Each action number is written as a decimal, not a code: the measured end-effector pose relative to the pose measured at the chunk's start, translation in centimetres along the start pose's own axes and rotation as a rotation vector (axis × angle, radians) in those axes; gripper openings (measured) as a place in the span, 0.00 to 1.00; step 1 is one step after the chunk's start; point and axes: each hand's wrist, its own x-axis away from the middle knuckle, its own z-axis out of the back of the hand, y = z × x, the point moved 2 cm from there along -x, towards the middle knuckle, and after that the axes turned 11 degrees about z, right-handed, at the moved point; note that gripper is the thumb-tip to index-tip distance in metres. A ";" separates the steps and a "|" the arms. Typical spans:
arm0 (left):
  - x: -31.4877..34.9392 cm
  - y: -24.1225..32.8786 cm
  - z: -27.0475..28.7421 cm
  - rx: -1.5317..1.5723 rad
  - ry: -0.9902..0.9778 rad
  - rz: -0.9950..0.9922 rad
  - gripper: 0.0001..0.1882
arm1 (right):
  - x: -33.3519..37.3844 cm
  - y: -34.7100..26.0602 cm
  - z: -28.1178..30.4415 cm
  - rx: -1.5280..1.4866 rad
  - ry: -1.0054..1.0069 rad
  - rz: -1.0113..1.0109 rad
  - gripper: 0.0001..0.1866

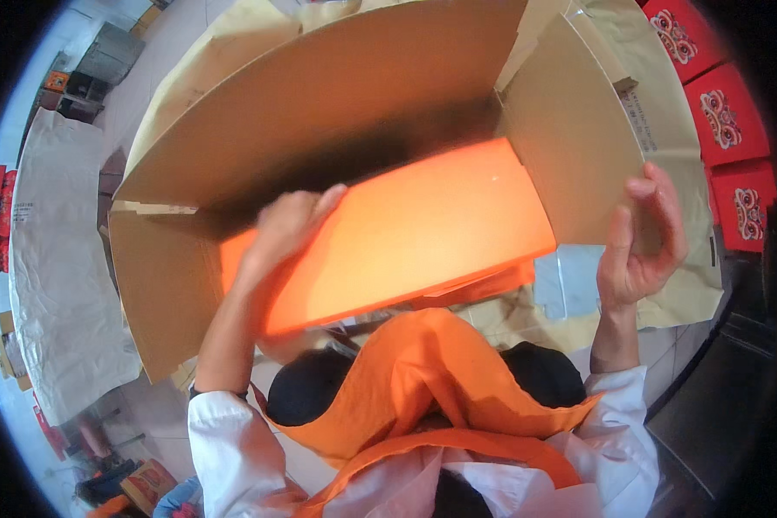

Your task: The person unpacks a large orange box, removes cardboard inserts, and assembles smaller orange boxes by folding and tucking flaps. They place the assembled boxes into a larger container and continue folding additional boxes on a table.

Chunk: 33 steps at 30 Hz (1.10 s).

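A large flat orange box-like piece [423,229] lies tilted across the open brown cardboard carton [345,82] in front of me. My left hand [292,226] is closed over its far left edge, the thumb side lying on the orange surface. The fingers behind that edge are hidden and a little blurred. My right hand [643,246] is raised beside the carton's right flap [570,129], with fingers loosely curled and apart and nothing between them. Beneath the orange piece's near edge, more orange material [483,287] shows in part.
Red boxes with a printed lion-like face [721,125] are stacked at the far right. Pale wrapping sheet [65,259] covers something on the left. Brown paper [682,285] lies around the carton. My orange apron [432,363] and knees are close to its near side.
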 end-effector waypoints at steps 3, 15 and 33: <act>-1.5 -0.4 -3.6 -0.036 -0.201 0.003 0.38 | -0.6 -1.0 -0.1 0.079 0.049 0.051 0.26; -1.7 -0.5 -4.8 0.075 -0.413 -0.098 0.38 | 2.9 -5.2 -7.2 -0.015 -1.110 0.127 0.38; 10.2 4.9 7.3 -0.182 1.146 -0.694 0.21 | 6.6 -4.1 -6.8 0.307 -0.429 0.448 0.23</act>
